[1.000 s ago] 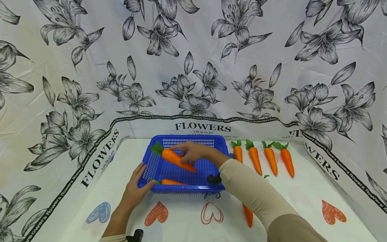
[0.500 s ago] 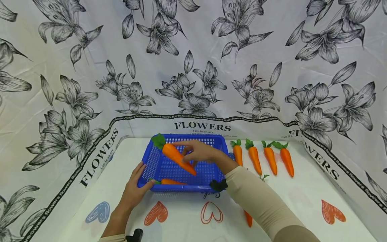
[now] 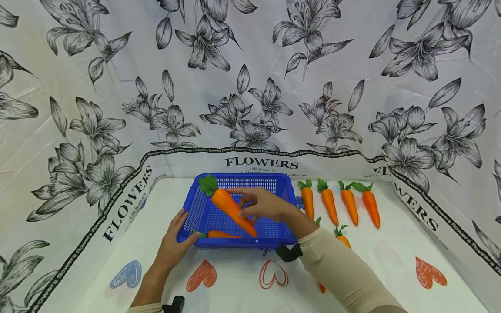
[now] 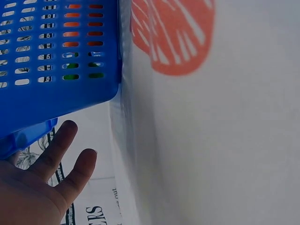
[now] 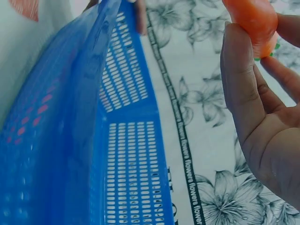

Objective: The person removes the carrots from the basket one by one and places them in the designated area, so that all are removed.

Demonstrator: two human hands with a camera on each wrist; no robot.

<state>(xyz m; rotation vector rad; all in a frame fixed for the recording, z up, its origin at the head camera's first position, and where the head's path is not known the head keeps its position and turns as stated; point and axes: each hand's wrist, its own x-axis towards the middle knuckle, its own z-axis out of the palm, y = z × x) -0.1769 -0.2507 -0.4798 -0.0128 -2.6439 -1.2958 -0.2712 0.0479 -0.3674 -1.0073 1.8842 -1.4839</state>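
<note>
In the head view my right hand (image 3: 266, 204) pinches an orange carrot (image 3: 228, 206) above the blue plastic basket (image 3: 238, 244). Its leafy green top points to the upper left and its tip slants down towards the near rim. The right wrist view shows part of the carrot (image 5: 255, 18) between thumb and fingers. My left hand (image 3: 174, 239) holds the basket's near left corner, thumb over the rim and fingers along the outside. In the left wrist view two outstretched fingers of the left hand (image 4: 56, 173) show below the basket's edge. Another carrot (image 3: 223, 234) lies inside along the near wall.
Right of the basket several carrots stand in a row, among them an outermost carrot (image 3: 371, 208). Nearer, another carrot (image 3: 342, 240) is partly covered by my right sleeve (image 3: 340, 269). A flower-printed cloth (image 3: 250, 108) rises behind the white table covering (image 3: 391, 269).
My right hand has moved slightly right and towards me, and the held carrot has tilted more steeply, tip nearer the front rim. The left hand stays on the basket.
</note>
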